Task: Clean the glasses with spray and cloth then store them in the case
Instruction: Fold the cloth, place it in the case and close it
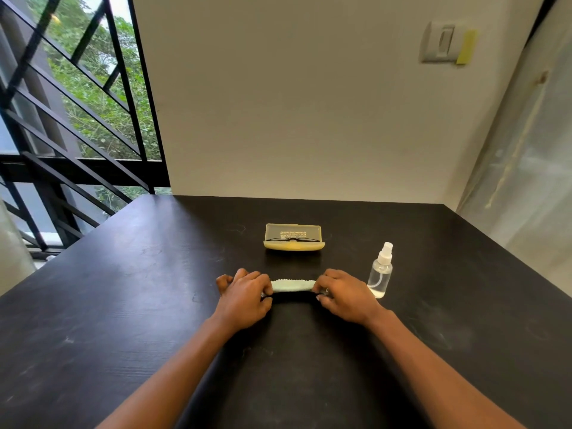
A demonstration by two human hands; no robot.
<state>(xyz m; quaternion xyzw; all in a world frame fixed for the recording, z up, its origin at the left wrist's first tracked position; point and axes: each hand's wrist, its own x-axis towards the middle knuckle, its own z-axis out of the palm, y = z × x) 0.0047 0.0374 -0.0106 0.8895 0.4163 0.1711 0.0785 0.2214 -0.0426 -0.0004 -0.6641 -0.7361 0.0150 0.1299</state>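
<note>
A pale green cleaning cloth (292, 285) with a zigzag edge is stretched between my two hands just above the black table (123, 289). My left hand (244, 294) pinches its left end and my right hand (343, 294) pinches its right end. Beyond the cloth lies a yellow translucent glasses case (294, 246), its lid standing open, with black-framed glasses (292, 239) lying inside. A clear spray bottle (381, 274) with a white nozzle stands upright just right of my right hand.
The table meets a plain wall (294, 103) at its far edge. A window with black bars (77, 119) is at the left, and a plastic-covered surface (526, 150) rises at the right.
</note>
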